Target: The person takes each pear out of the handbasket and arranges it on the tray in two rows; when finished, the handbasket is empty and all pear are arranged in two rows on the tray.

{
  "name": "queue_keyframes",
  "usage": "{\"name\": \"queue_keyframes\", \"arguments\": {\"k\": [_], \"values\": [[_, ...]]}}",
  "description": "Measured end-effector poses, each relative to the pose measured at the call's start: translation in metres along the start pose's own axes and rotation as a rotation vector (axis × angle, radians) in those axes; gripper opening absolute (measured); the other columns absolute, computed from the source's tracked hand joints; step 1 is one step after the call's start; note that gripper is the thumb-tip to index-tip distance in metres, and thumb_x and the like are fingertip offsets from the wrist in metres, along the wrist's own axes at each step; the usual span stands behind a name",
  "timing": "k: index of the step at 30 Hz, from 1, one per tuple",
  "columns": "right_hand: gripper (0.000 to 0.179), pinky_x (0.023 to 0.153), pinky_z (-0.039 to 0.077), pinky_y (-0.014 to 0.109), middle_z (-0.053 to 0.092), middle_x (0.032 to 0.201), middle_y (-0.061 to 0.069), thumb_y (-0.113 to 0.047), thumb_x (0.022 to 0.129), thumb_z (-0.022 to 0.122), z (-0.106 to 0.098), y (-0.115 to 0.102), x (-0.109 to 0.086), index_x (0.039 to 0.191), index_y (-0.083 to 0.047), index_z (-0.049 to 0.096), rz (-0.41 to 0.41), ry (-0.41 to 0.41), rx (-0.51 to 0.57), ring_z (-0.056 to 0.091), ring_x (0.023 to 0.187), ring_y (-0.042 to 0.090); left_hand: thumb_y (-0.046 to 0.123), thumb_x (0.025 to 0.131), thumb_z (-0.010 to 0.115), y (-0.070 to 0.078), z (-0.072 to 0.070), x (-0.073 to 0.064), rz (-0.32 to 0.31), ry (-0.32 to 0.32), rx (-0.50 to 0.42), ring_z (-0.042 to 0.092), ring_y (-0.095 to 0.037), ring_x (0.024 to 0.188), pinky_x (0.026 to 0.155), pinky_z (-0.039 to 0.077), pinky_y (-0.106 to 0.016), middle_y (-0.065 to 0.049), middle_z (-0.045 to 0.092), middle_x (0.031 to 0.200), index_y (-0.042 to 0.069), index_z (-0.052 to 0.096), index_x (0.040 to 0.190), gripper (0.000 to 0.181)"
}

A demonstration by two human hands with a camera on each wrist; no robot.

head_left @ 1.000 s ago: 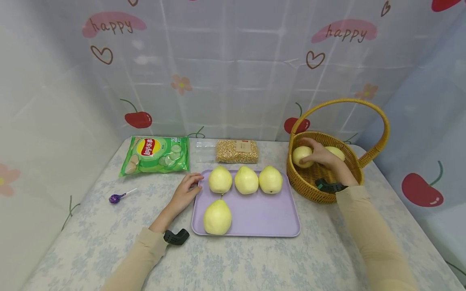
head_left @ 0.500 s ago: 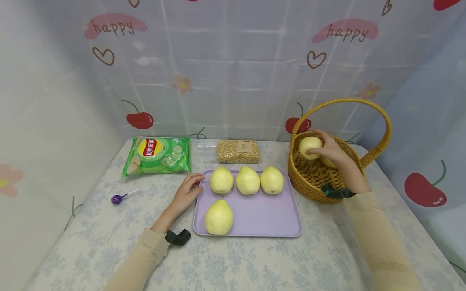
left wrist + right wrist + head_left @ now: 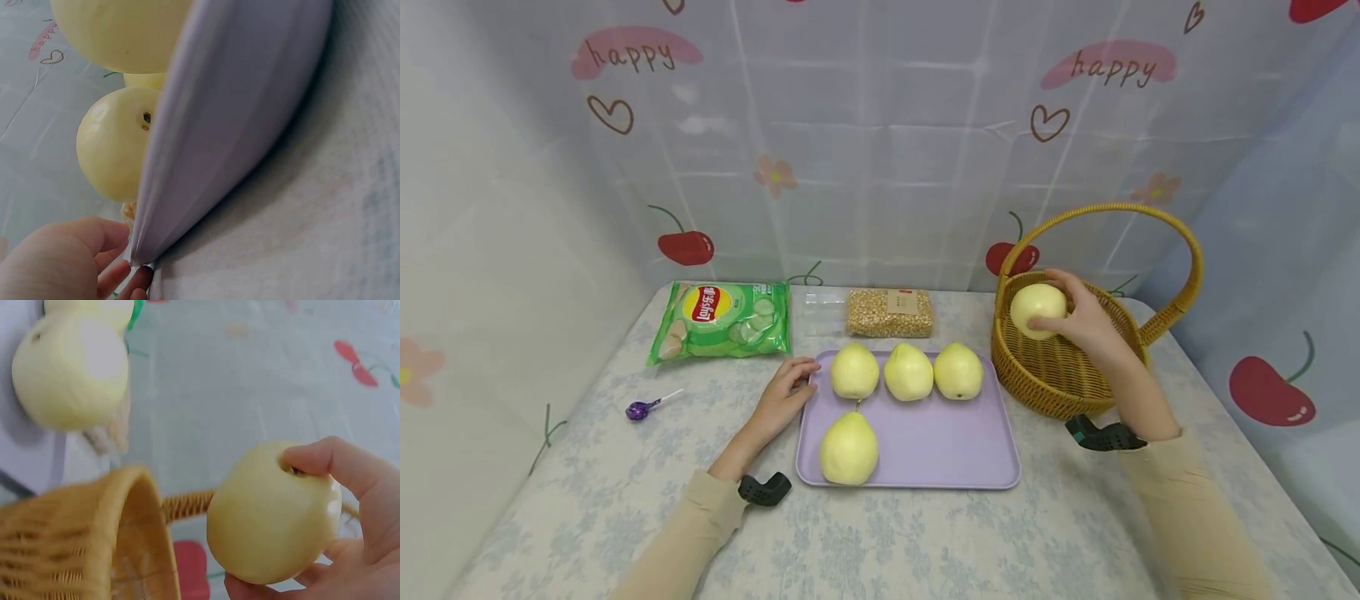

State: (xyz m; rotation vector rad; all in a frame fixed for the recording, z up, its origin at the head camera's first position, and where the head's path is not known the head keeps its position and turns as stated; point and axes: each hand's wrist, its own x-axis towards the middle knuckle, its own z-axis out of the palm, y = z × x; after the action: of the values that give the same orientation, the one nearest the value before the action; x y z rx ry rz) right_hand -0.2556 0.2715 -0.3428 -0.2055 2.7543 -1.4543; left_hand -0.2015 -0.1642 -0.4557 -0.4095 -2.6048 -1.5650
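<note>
In the head view my right hand (image 3: 1082, 317) grips a pale yellow pear (image 3: 1037, 311) over the wicker basket (image 3: 1030, 379). Seen from the right wrist, the thumb presses beside the hollow at the pear's end (image 3: 269, 519), with fingers curled beneath. My left hand (image 3: 784, 396) holds the left rim of the lilac tray (image 3: 940, 446) near its far corner; the left wrist view has thumb and fingers about that rim (image 3: 165, 125). Three pears stand in a row along the tray's back, the middle one (image 3: 908, 372) among them. Another pear (image 3: 848, 448) sits at the front left.
Behind the tray lies a clear bag of corn kernels (image 3: 887, 312). A green chip bag (image 3: 722, 321) is at the back left, with a purple lollipop (image 3: 640, 409) in front of it. The basket's tall handle (image 3: 1112, 208) arches above its opening.
My right hand has lifted the pear up from the basket's floor and turned it slightly. The basket's other pear has become hidden behind the hand. My left hand and the tray stay put.
</note>
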Motion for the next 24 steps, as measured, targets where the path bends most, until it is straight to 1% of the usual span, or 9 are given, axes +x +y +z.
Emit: {"name": "queue_keyframes", "arguments": {"k": [3,6,9,13,18,21,24], "values": [[0.082,0.08,0.045,0.02,0.033,0.147,0.011,-0.021,0.085,0.071,0.008,-0.013,-0.013,0.151,-0.015,0.022,-0.021,0.027,0.035,0.043,0.116,0.016,-0.001,0.092,0.055,0.0,0.0,0.0,0.002,0.0,0.005,0.05,-0.04,0.118,0.098,0.041,-0.052,-0.027,0.047,0.134,-0.01,0.056,0.123,0.033],[0.078,0.078,0.046,0.015,0.034,0.145,0.008,-0.017,0.085,0.07,0.017,-0.024,-0.025,0.149,-0.015,0.025,-0.048,0.025,0.101,0.044,0.11,0.007,-0.001,0.092,0.055,0.0,0.0,0.0,0.002,-0.001,0.001,0.05,-0.04,0.118,0.098,0.041,-0.053,-0.027,0.047,0.134,-0.01,0.056,0.123,0.033],[0.077,0.08,0.047,0.014,0.035,0.145,0.009,-0.011,0.084,0.07,0.03,-0.031,-0.035,0.148,-0.013,0.027,-0.088,-0.006,0.144,0.045,0.109,0.003,-0.001,0.092,0.055,-0.001,-0.001,0.001,-0.003,-0.002,-0.005,0.05,-0.041,0.119,0.099,0.04,-0.053,-0.027,0.047,0.135,-0.01,0.056,0.123,0.033],[0.078,0.083,0.046,0.014,0.04,0.144,0.013,-0.005,0.08,0.072,0.049,-0.034,-0.045,0.146,-0.009,0.031,-0.154,-0.046,0.139,0.046,0.111,0.001,-0.001,0.092,0.055,-0.001,0.0,0.001,-0.002,-0.001,-0.006,0.05,-0.041,0.119,0.099,0.04,-0.054,-0.027,0.047,0.135,-0.01,0.056,0.123,0.033],[0.079,0.087,0.045,0.016,0.044,0.142,0.018,-0.001,0.075,0.074,0.074,-0.035,-0.057,0.143,-0.005,0.035,-0.231,-0.11,0.141,0.048,0.114,0.003,-0.001,0.092,0.055,-0.001,0.0,0.001,0.001,0.001,-0.005,0.05,-0.041,0.119,0.099,0.04,-0.054,-0.027,0.047,0.135,-0.01,0.056,0.123,0.032],[0.081,0.091,0.046,0.025,0.044,0.141,0.019,0.0,0.073,0.075,0.088,-0.036,-0.062,0.143,-0.004,0.035,-0.263,-0.151,0.151,0.049,0.118,0.012,-0.001,0.092,0.055,-0.001,0.0,0.001,-0.004,0.003,-0.003,0.05,-0.041,0.119,0.099,0.041,-0.052,-0.027,0.047,0.135,-0.009,0.056,0.123,0.033],[0.082,0.091,0.045,0.035,0.047,0.14,0.017,-0.003,0.07,0.077,0.101,-0.036,-0.068,0.142,-0.005,0.037,-0.286,-0.174,0.136,0.049,0.121,0.022,0.0,0.092,0.055,0.0,0.0,0.001,-0.008,0.0,-0.003,0.05,-0.041,0.119,0.099,0.041,-0.051,-0.027,0.047,0.135,-0.009,0.056,0.123,0.033]]}}
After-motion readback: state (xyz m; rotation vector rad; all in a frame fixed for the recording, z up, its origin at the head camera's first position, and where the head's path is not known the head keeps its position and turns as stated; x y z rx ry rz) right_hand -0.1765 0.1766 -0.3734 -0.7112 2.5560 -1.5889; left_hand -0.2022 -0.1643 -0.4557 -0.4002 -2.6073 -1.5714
